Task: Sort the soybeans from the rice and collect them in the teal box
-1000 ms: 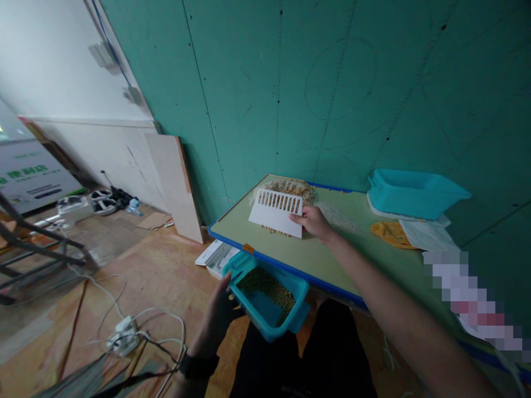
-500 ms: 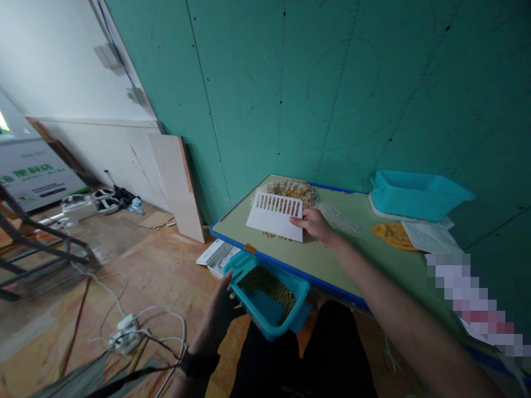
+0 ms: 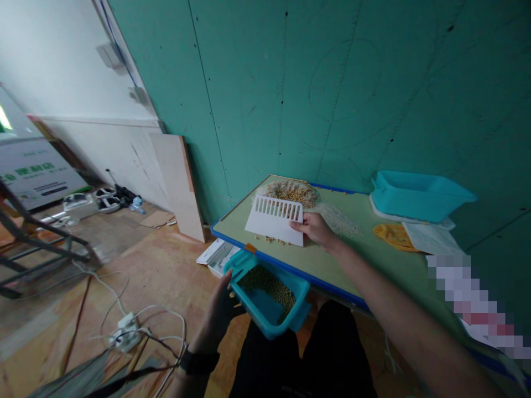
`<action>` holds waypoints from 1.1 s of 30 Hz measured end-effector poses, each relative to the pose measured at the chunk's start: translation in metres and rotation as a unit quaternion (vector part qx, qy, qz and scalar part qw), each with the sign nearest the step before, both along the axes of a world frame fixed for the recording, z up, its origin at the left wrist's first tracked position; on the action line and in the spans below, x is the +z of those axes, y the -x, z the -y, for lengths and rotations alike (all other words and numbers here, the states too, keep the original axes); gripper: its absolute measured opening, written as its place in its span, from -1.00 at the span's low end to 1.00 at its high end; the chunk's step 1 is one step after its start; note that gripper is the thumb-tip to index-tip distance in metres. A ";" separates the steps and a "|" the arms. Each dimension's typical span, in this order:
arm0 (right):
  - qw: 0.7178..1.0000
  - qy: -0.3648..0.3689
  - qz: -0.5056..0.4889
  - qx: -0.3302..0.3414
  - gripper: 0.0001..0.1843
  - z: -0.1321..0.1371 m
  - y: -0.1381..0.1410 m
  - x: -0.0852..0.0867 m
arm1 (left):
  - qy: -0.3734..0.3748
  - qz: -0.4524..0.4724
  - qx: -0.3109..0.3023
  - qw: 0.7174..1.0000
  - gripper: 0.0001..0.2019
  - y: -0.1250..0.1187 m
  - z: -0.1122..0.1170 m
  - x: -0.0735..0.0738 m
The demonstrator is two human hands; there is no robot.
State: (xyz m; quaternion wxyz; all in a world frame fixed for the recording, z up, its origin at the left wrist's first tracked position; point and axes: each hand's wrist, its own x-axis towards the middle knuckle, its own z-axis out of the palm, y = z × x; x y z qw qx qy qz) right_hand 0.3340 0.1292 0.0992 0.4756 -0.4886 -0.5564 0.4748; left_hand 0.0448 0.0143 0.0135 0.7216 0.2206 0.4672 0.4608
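Note:
My right hand (image 3: 314,228) grips the right edge of a white slotted scraper (image 3: 271,226), held over the table top. Its row of slots faces a pile of yellow beans mixed with pale grains (image 3: 294,193). A few loose beans (image 3: 271,240) lie just in front of its lower edge. My left hand (image 3: 226,298) holds the left end of a turquoise bin (image 3: 265,318) below the table's front edge. Inside the bin lie many beans (image 3: 284,293). Right of the pile, white grains (image 3: 340,220) are spread on the table.
Another turquoise bin (image 3: 421,193) stands at the table's back right, near an orange cloth (image 3: 394,237) and a white sheet (image 3: 433,237). A green wall (image 3: 249,83) rises behind the table (image 3: 344,262). A power strip with cables (image 3: 126,331) lies on the floor at left.
The scraper has shifted slightly toward the front edge of the table, and the loose beans before it lie a little nearer that edge. My left hand and the bin stay in place.

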 end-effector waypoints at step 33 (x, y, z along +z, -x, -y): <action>0.953 -0.096 0.277 -0.075 -0.67 0.099 -0.050 0.007 | 0.021 0.008 -0.023 0.999 -0.36 0.003 -0.005 -0.003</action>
